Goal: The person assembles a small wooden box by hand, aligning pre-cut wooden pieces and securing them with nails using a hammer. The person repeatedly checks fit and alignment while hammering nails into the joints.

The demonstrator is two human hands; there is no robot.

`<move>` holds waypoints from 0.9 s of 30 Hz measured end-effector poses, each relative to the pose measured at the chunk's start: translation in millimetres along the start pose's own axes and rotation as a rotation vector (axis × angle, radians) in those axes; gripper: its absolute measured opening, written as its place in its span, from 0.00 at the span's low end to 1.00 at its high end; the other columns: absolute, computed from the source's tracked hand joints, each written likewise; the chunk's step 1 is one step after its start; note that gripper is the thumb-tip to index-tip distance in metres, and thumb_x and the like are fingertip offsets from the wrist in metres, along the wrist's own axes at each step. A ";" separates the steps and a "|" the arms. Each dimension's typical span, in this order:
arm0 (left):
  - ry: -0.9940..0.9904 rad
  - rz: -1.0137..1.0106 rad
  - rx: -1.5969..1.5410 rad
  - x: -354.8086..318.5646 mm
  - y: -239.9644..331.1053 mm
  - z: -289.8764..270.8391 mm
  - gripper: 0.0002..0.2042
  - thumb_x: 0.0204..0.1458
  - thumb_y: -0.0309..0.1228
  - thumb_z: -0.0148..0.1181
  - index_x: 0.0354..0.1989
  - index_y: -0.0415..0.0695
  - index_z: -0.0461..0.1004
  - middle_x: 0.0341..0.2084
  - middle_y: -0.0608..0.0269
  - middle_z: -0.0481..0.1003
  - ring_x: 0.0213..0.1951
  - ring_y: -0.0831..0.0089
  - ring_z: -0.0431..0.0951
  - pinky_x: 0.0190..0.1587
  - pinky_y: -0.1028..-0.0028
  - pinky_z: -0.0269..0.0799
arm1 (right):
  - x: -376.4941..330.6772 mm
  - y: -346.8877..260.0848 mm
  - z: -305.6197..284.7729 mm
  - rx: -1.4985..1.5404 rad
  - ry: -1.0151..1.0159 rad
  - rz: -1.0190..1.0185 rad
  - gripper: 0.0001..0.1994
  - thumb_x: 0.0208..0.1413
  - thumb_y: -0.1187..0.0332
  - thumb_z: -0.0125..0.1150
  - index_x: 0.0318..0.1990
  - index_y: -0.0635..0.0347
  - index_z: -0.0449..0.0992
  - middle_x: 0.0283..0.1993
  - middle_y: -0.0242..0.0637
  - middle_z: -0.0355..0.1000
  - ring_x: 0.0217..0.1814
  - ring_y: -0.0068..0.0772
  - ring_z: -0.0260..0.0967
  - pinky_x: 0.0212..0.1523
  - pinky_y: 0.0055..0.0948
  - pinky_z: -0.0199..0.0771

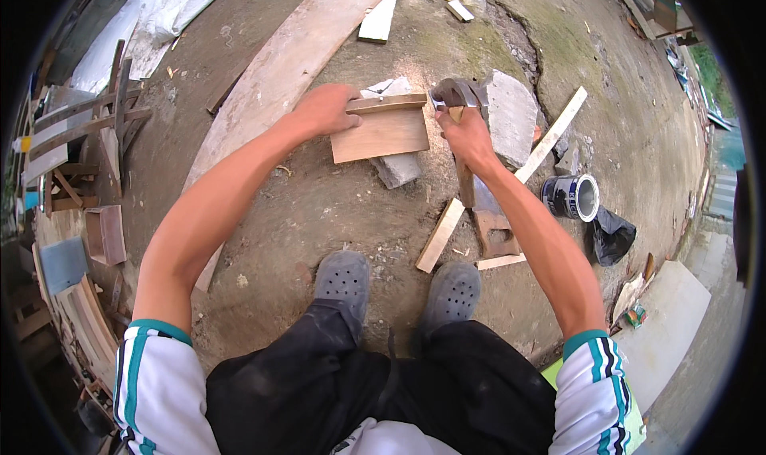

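Note:
My left hand [325, 110] grips the left end of a small wooden assembly, its fingers closed round the corner. The assembly is a flat wooden panel [381, 136] with a narrow wooden strip [391, 102] along its far edge. It rests on a broken concrete slab [396, 170], which shows below and behind it. My right hand [469, 140] is closed round a hammer [459, 93] near its metal head, just right of the panel. The wooden handle points back toward me. Between finger and thumb there may be something small, too unclear to name.
Right of the hammer stands a grey concrete chunk [511, 112]. A handsaw [496, 233], a short wood strip [440, 236] and a long strip [553, 134] lie nearer. Beyond are a paint can [568, 197] and black plastic bag [613, 237]. A long plank [267, 84] lies left.

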State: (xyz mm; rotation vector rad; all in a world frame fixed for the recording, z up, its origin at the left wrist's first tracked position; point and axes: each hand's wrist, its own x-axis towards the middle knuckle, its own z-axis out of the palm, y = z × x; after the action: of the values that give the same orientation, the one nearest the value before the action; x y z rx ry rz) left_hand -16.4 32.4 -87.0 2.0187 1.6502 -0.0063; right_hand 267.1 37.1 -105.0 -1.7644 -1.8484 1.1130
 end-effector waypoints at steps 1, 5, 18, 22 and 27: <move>-0.002 -0.011 -0.011 0.2 -1.3 0.5 0.20 0.48 0.39 0.69 0.50 0.46 0.79 0.41 0.50 0.81 0.46 0.52 0.80 0.49 0.57 0.74 | 0.1 11.6 5.9 0.113 -0.015 0.036 0.18 0.59 0.60 0.63 0.46 0.69 0.74 0.37 0.54 0.78 0.41 0.53 0.79 0.46 0.45 0.75; -0.039 -0.036 -0.004 1.6 -0.6 -1.2 0.19 0.52 0.41 0.67 0.49 0.46 0.79 0.43 0.50 0.80 0.48 0.52 0.79 0.50 0.57 0.74 | -6.6 32.6 18.1 0.449 -0.172 0.173 0.16 0.65 0.67 0.58 0.55 0.67 0.69 0.58 0.44 0.71 0.55 0.37 0.72 0.52 0.39 0.82; -0.069 0.020 -0.241 -35.9 14.8 -4.2 0.28 0.52 0.44 0.68 0.56 0.39 0.70 0.47 0.46 0.76 0.50 0.55 0.77 0.54 0.62 0.72 | -30.9 21.7 15.7 0.784 -0.150 0.115 0.11 0.60 0.80 0.59 0.49 0.69 0.67 0.56 0.45 0.73 0.52 0.37 0.76 0.50 0.39 0.85; -0.119 0.103 -0.350 -50.5 32.3 -10.6 0.37 0.45 0.50 0.73 0.58 0.36 0.69 0.54 0.46 0.72 0.54 0.56 0.74 0.57 0.62 0.70 | -31.5 24.0 4.4 0.802 -0.088 0.105 0.11 0.59 0.79 0.61 0.47 0.66 0.67 0.55 0.44 0.74 0.47 0.35 0.78 0.49 0.36 0.85; -0.085 0.101 -0.325 -71.4 60.5 -10.7 0.39 0.43 0.51 0.75 0.57 0.35 0.69 0.52 0.44 0.74 0.54 0.55 0.76 0.55 0.62 0.72 | -41.9 14.2 -11.7 0.868 -0.040 0.104 0.11 0.59 0.81 0.60 0.46 0.64 0.66 0.54 0.44 0.75 0.47 0.36 0.78 0.53 0.32 0.84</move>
State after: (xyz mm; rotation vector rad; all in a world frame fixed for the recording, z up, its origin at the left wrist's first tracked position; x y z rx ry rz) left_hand 17.3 -35.3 -30.9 1.8241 1.3937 0.1969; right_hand 291.9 -0.6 -97.1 -1.3111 -1.0123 1.6564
